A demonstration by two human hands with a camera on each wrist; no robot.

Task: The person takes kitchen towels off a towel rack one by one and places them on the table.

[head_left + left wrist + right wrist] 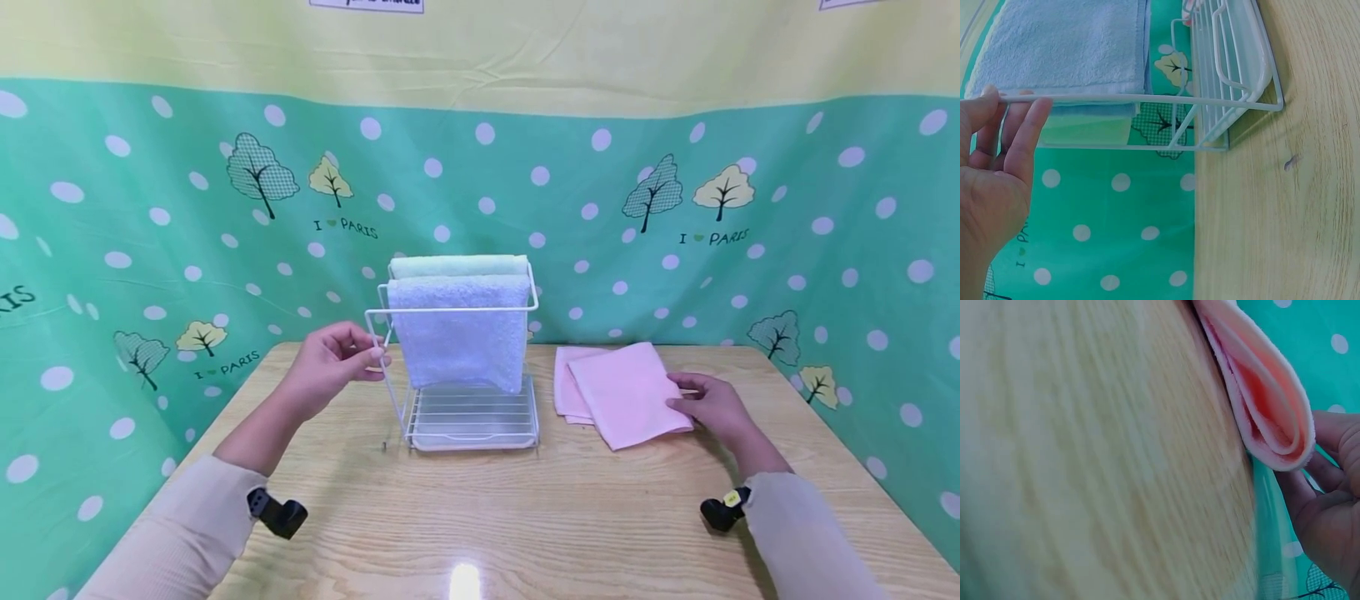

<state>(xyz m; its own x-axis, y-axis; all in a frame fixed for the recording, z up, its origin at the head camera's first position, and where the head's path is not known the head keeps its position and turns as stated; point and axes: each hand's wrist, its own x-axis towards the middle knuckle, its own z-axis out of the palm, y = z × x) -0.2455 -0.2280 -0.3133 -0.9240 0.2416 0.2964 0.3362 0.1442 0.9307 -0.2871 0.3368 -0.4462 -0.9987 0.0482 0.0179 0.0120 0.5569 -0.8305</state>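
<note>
A white wire rack [450, 311] stands on the table, with a light blue towel [461, 346] draped over one of its upper bars. Behind that hangs a pale green towel [457, 266], mostly hidden by the blue one. My left hand [326, 362] pinches the rack's left side wire between thumb and fingers; the left wrist view shows this left hand [1000, 184] around the wire. To the rack's right, a folded pink towel [630, 396] lies on the table. At its right edge, my right hand [716, 408] pinches the folded layers, seen as a looped pink edge in the right wrist view.
Under the rack's lower wires sits a white tray [472, 439]. The wooden table [525, 517] reaches back to a green and yellow dotted curtain [465, 192], which also hangs along both sides. A dark mark [1291, 162] shows on the tabletop near the rack.
</note>
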